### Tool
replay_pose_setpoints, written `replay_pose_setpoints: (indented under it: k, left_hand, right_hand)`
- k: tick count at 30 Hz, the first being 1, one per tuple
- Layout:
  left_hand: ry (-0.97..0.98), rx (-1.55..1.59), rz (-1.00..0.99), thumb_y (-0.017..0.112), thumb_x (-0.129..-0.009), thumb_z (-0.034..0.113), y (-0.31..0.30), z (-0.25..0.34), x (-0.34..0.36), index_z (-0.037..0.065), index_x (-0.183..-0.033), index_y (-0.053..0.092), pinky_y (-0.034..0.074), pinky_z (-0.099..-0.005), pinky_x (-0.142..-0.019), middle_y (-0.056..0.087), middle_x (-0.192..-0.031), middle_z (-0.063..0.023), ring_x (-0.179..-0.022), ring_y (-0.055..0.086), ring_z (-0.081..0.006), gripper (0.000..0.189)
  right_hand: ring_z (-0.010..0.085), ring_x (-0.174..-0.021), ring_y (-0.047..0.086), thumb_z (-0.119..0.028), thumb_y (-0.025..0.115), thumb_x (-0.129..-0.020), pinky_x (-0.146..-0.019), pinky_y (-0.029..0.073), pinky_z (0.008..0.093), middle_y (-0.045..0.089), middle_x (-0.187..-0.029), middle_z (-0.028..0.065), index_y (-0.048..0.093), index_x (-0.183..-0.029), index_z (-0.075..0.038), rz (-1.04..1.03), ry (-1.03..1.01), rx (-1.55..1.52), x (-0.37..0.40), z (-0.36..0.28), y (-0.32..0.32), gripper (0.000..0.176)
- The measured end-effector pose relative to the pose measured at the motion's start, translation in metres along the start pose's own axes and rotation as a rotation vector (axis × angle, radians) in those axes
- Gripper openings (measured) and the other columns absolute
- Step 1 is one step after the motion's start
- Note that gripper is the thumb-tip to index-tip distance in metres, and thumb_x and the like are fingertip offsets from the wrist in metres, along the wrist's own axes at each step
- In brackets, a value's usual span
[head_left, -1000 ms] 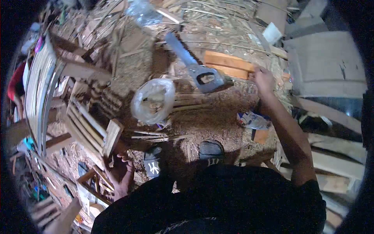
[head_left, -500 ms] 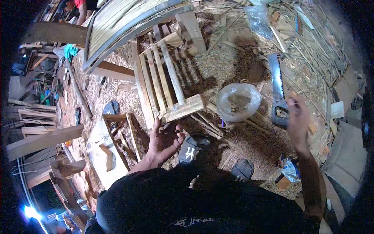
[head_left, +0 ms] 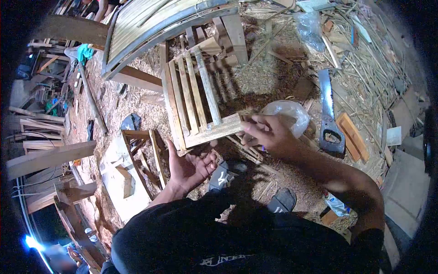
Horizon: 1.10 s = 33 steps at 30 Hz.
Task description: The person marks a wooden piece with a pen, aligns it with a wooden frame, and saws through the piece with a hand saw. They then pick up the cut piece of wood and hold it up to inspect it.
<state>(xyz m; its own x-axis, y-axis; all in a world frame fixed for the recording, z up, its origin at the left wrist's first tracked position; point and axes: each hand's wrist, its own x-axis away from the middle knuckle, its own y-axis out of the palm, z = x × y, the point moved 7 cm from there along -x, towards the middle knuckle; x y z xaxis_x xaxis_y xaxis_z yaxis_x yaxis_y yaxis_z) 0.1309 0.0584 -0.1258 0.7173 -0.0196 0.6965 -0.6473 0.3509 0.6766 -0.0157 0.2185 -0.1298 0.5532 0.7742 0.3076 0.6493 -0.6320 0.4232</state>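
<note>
Curling at the right-hand corner of the end rail (head_left: 214,130), the fingers of the right hand (head_left: 269,132) are bent against the wood. Whether they actually pinch it or only touch it cannot be told from this angle. The left hand (head_left: 189,166) lies open, palm up and fingers spread, just below the same rail and clear of it, holding nothing.

The rail closes the near end of a slatted wooden frame (head_left: 196,96), which rests on the sawdust-covered ground (head_left: 255,86) directly ahead of the person. Its slats run away from the hands toward a large curved slatted panel (head_left: 150,23).

Judging by its build, the frame is stiff and fairly light for its size. It looks dry and rough rather than slippery, with splinters likely along the sawn edges. The thin slats seem the weak part and could flex or pull loose at their joints. The thicker end rail and the side pieces look like the sound places to grasp, one hand at each corner, so the frame does not twist.

Just behind the right hand sits a clear plastic bag (head_left: 292,112), and beyond it a handsaw (head_left: 328,114) beside an orange wood block (head_left: 353,137). A smaller wooden frame (head_left: 141,155) lies left of the open hand, and dark sandals (head_left: 223,176) rest near the person.
</note>
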Motion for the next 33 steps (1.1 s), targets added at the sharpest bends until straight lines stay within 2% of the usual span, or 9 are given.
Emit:
replay_pose_setpoints:
  k: [1,4,6,8,13,24,27,29,33]
  left_hand:
    - [0.019,-0.077,0.197,0.044,-0.075,0.088,-0.003,0.000,0.005,0.003,-0.121,0.057,0.050,-0.0424,-0.074,0.066,-0.103,-0.0143,-0.086,0.062,-0.0282,0.098]
    - [-0.046,-0.231,0.383,0.043,-0.078,0.086,-0.044,0.012,0.013,0.004,-0.118,0.058,0.051,-0.0416,-0.077,0.065,-0.098,-0.0131,-0.084,0.062,-0.0280,0.093]
    - [-0.043,-0.226,0.152,0.045,-0.084,0.079,-0.067,0.016,0.005,0.006,-0.120,0.056,0.052,-0.0426,-0.082,0.063,-0.100,-0.0109,-0.086,0.060,-0.0267,0.082]
    - [0.468,-0.485,0.567,0.049,-0.089,0.071,-0.048,0.043,0.020,0.007,-0.124,0.055,0.052,-0.0443,-0.087,0.063,-0.104,-0.0093,-0.091,0.059,-0.0248,0.072]
    - [0.418,-0.525,0.447,0.046,-0.101,0.044,-0.036,0.046,0.016,0.008,-0.133,0.050,0.048,-0.0468,-0.097,0.062,-0.119,-0.0090,-0.101,0.059,-0.0242,0.048]
    - [0.446,-0.517,0.369,0.047,-0.101,0.046,-0.030,0.053,0.031,0.007,-0.133,0.051,0.044,-0.0472,-0.097,0.063,-0.117,-0.0100,-0.100,0.061,-0.0221,0.051]
    - [0.517,-0.645,0.483,0.048,-0.101,0.045,-0.009,0.062,0.043,0.006,-0.133,0.052,0.045,-0.0478,-0.097,0.063,-0.118,-0.0102,-0.106,0.061,-0.0225,0.050]
    - [0.531,-0.556,0.400,0.041,-0.105,0.034,-0.011,0.067,0.037,0.005,-0.136,0.049,0.040,-0.0481,-0.105,0.055,-0.135,-0.0100,-0.125,0.051,-0.0213,0.044]
    - [0.588,-0.565,0.311,0.041,-0.105,0.034,0.005,0.075,0.028,0.005,-0.137,0.048,0.039,-0.0482,-0.107,0.054,-0.136,-0.0099,-0.126,0.050,-0.0219,0.043]
  right_hand:
    - [0.0143,-0.079,0.070,-0.018,0.059,-0.099,-0.070,0.060,0.0295,0.069,-0.093,0.0117,0.057,-0.120,0.005,-0.028,0.011,0.023,-0.003,0.004,0.005,0.031]
    - [0.0168,-0.083,0.070,-0.015,0.057,-0.099,-0.075,0.061,0.0306,0.068,-0.097,0.0135,0.057,-0.120,0.007,-0.015,0.029,0.014,-0.002,-0.006,0.013,0.030]
    - [0.0179,-0.083,0.070,-0.013,0.056,-0.099,-0.076,0.061,0.0311,0.068,-0.099,0.0142,0.057,-0.119,0.007,-0.022,0.042,-0.076,-0.004,-0.005,0.015,0.028]
    - [0.0191,-0.084,0.070,-0.011,0.055,-0.099,-0.078,0.061,0.0315,0.068,-0.100,0.0148,0.058,-0.118,0.007,-0.027,0.056,-0.165,-0.004,-0.003,0.018,0.026]
    - [0.0215,-0.084,0.071,-0.008,0.053,-0.099,-0.078,0.061,0.0319,0.067,-0.100,0.0159,0.057,-0.115,0.011,0.044,0.029,-0.126,-0.003,-0.008,0.020,0.025]
    - [0.0223,-0.084,0.072,-0.009,0.054,-0.098,-0.075,0.062,0.0319,0.068,-0.098,0.0200,0.059,-0.110,0.012,0.008,-0.039,-0.132,0.010,-0.030,0.033,0.024]
    - [0.0215,-0.085,0.071,-0.010,0.055,-0.098,-0.075,0.062,0.0312,0.068,-0.098,0.0189,0.059,-0.112,0.012,0.010,-0.069,-0.053,0.012,-0.047,0.036,0.026]
    - [0.0196,-0.085,0.071,-0.011,0.055,-0.098,-0.075,0.061,0.0305,0.068,-0.098,0.0177,0.059,-0.113,0.011,-0.001,-0.042,-0.058,0.007,-0.053,0.037,0.027]
    - [0.0184,-0.085,0.070,-0.011,0.055,-0.098,-0.075,0.061,0.0306,0.069,-0.098,0.0168,0.060,-0.113,0.011,0.017,-0.082,-0.076,0.000,-0.054,0.034,0.028]
